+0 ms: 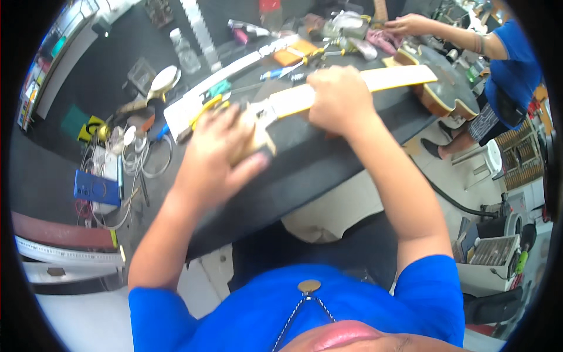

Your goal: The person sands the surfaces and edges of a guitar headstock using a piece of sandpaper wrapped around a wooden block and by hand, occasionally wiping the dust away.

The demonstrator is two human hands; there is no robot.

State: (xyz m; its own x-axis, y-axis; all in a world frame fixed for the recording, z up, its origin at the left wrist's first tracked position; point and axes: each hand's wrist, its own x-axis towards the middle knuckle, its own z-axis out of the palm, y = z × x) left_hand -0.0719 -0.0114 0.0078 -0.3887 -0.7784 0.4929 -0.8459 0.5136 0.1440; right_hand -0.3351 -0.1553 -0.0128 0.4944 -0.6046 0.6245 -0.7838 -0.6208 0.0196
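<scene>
A guitar neck with a pale face and yellow edges lies slanted across the dark workbench. At its right end is a dark-topped guitar body with brown sides. My right hand is closed over the middle of the neck, knuckles up. My left hand is at the neck's left end, fingers curled and thumb apart, around a pale wooden-looking piece with a dark end. Blur and my fingers hide whether that piece belongs to the headstock. A small silvery part shows between the neck and this hand.
Behind the neck lie a long white strip, screwdrivers and an orange pad. Coiled cables and a blue phone are at the left. A plastic bottle stands farther back. Another person works at the far right.
</scene>
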